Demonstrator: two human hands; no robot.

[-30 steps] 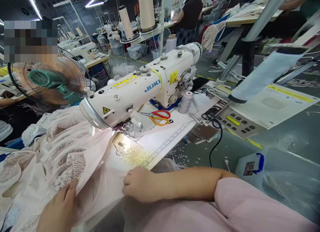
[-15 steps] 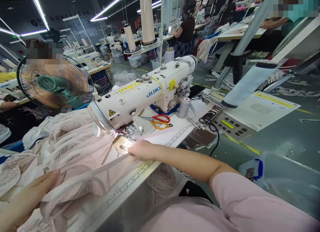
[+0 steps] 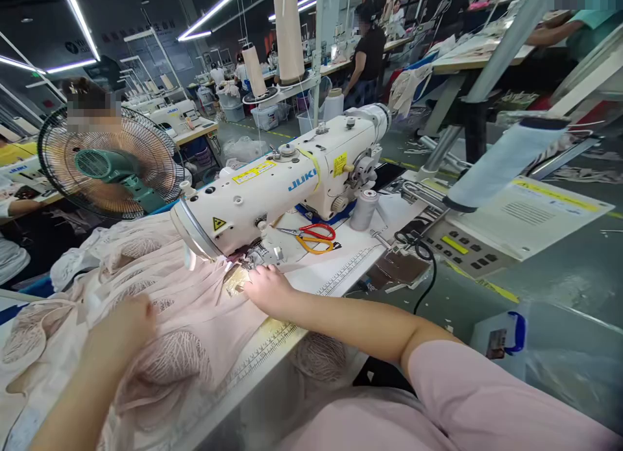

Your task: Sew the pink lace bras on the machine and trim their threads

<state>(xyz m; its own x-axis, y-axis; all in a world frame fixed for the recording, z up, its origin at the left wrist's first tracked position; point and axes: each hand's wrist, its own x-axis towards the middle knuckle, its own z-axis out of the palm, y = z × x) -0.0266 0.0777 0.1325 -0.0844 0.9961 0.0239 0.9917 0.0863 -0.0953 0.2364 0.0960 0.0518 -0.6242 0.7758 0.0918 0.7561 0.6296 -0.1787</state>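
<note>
Ruler-marked tabletop (image 3: pixel 322 269) | left hand (image 3: pixel 122 328): curled over pale fabric (image 3: pixel 226 321) | right hand (image 3: pixel 268 291): curled at its edge | grips unclear

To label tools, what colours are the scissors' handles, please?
One red handle, one orange handle; head view.

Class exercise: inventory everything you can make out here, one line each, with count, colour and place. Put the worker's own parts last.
Sewing machine: one, white, on the table
Fabric: piled, pieces uncountable, pale pink with lace, left and front
Table: one, white top with printed rulers, under the machine
Scissors: one pair, red and orange handles, beside the machine
Thread spool: one, grey, right of the scissors
Tall thread cones: two, cream, on the stand behind
Fan: one, green motor, back left
Control box: one, beige-grey, right
Bin: one, clear with blue handle, lower right
Co-workers: several, mixed clothing, background
Sleeve: one, pink, right arm
Left hand: one, bare, blurred, over the fabric
Right hand: one, bare, near the needle end
</note>
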